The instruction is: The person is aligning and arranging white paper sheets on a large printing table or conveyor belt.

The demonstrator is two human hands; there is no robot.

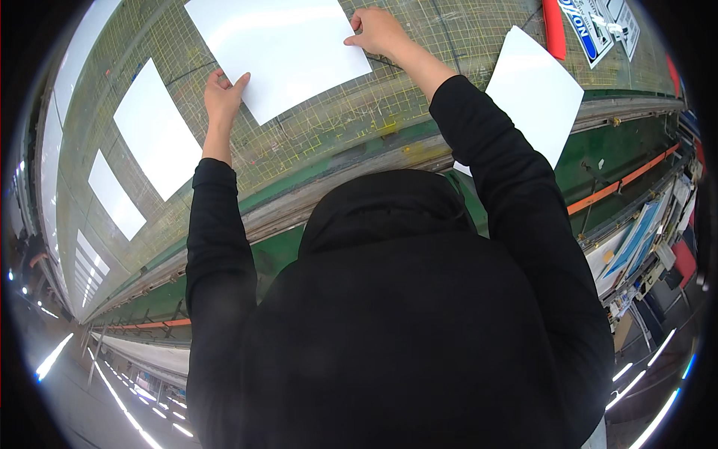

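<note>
A large blank white sheet [286,56] lies on a table marked with a yellow grid [320,129]. My left hand [224,101] is at its left edge, with the thumb over the top and the fingers at the side. At the opposite edge, my right hand [378,33] pinches the sheet between thumb and fingers. Left of my left hand lies a smaller white sheet [157,134], and beyond it a narrower one [116,196]. Another white sheet [535,84] sits right of my right forearm, reaching past the table's front edge.
A red strip [554,28] and printed signs [603,28] bearing writing lie at the far right. Further white strips [90,269] are at the far left. A worn rail [280,216] runs along the table's front, above an orange bar [628,179]. Stacked panels [634,241] stand beyond it.
</note>
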